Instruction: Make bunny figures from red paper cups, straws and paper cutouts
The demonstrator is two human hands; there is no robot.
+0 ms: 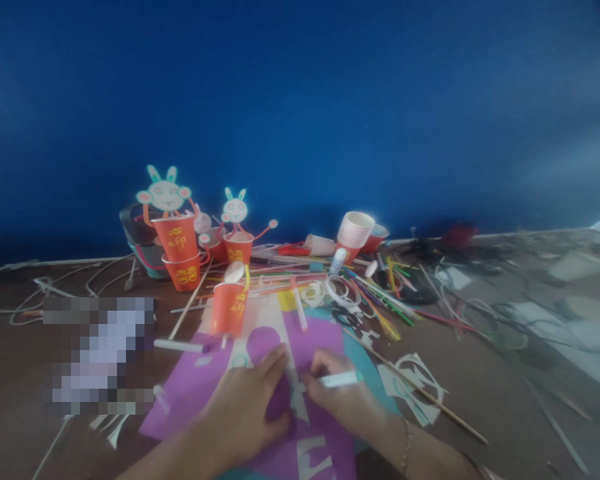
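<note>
My left hand (253, 400) lies on a purple sheet (325, 333), fingers stretched out and pressing near a cut white paper piece (300, 400). My right hand (343, 397) is closed round a white marker pen (341, 379) with a green end; its tip is hidden behind the fingers. Green outlines show on pale paper (240, 360) just beyond my left hand. An orange paper cup (229, 312) stands at the sheet's far edge. Another white marker (179, 345) lies left of it, and a white pen with a reddish end (300, 310) rests on the purple sheet.
Two rabbit-faced cup figures (167, 194) (237, 210) stand at the back left. Stacked paper cups (355, 230) are at the back centre, near colourful pipe cleaners (385, 300). A wooden stick (430, 397) and paper scraps (415, 380) lie right. A blue wall (300, 120) rises behind.
</note>
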